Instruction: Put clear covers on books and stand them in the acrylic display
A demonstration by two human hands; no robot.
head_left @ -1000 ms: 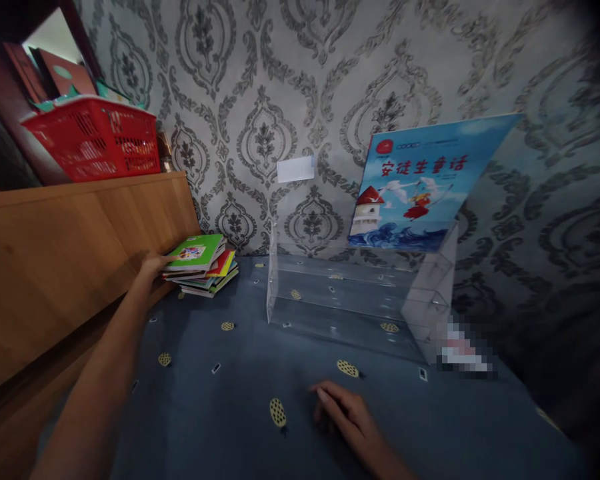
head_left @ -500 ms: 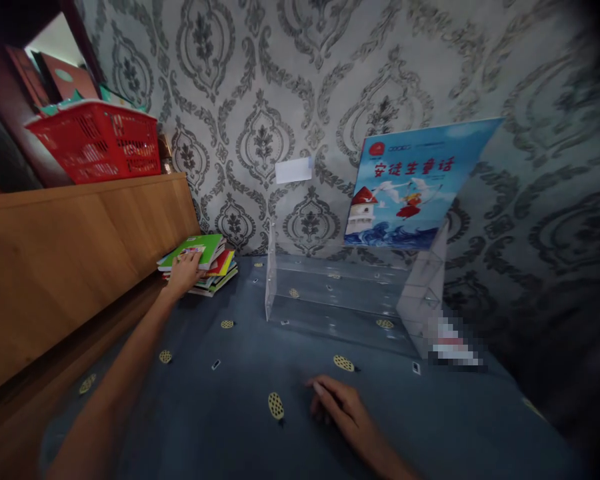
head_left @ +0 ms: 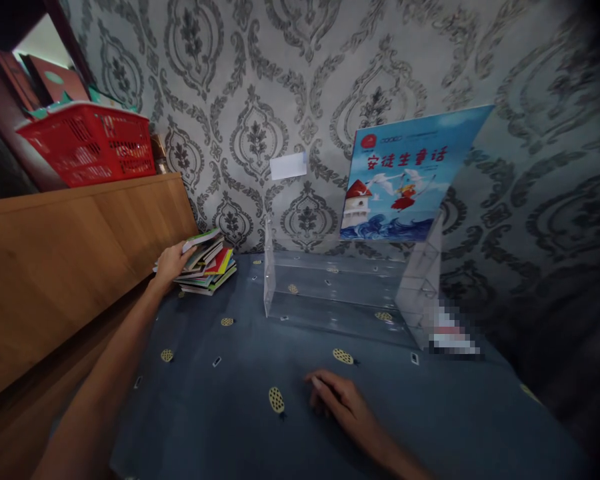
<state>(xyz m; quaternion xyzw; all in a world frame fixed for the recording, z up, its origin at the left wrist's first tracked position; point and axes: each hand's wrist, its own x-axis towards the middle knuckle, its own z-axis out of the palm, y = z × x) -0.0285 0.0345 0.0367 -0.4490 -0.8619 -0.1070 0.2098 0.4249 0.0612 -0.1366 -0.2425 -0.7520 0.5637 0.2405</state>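
Observation:
At the left, my left hand (head_left: 171, 263) grips the left edge of a green-covered book (head_left: 203, 239) on top of a stack of books (head_left: 205, 283). That book is tilted up, its cover seen nearly edge-on. My right hand (head_left: 337, 400) rests on the tablecloth (head_left: 220, 427) at the front, fingers curled loosely and thumb close to the index finger; nothing shows in it. A clear plastic rack (head_left: 330, 303) with ledges stands at the back middle. A blue picture book (head_left: 400, 180) with red lettering leans upright on the rack's upper right.
A white label (head_left: 288, 166) sits at the rack's upper left. To the left is a wooden cabinet (head_left: 90, 247) with a red plastic basket (head_left: 90, 143) on top. The patterned wall (head_left: 220, 100) stands behind. A blurred-out item (head_left: 453, 333) lies right of the rack.
My left hand has shifted slightly left, from lying on the green book's cover to gripping its edge, and the book has tilted up. My right hand has stayed put. The view has shifted slightly.

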